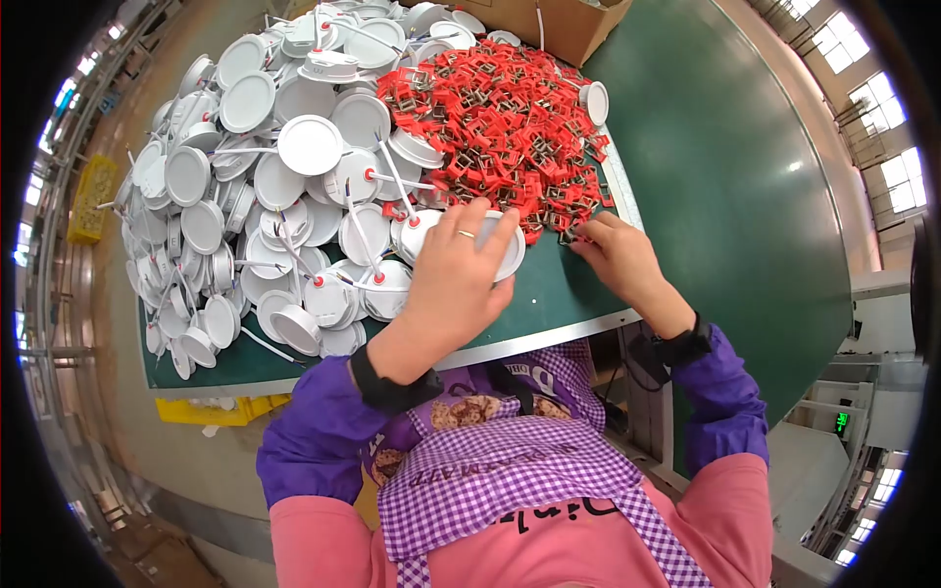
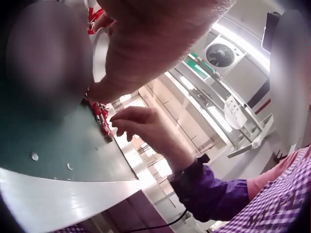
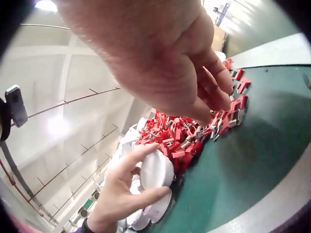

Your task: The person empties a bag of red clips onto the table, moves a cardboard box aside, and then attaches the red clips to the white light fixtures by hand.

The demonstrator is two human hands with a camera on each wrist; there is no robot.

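My left hand (image 1: 456, 279) grips a round white downlight (image 1: 512, 245) by its rim, just over the near edge of the heap of red clips. In the right wrist view, its thumb and fingers spread around the downlight's (image 3: 156, 171) white face. My right hand (image 1: 623, 260) reaches to the near right edge of the red spring clips (image 1: 510, 127), fingers bent and fingertips right at the outermost pieces. Red clips with metal springs (image 3: 228, 116) lie under those fingertips in the right wrist view; I cannot tell whether one is pinched.
A large heap of white downlights (image 1: 245, 103) with short cables covers the table's left side. Behind the clips stands a cardboard box (image 1: 564, 24). A metal edge strip (image 1: 549, 338) borders the green table (image 1: 534, 304) in front. Another green surface (image 1: 725, 196) lies to the right.
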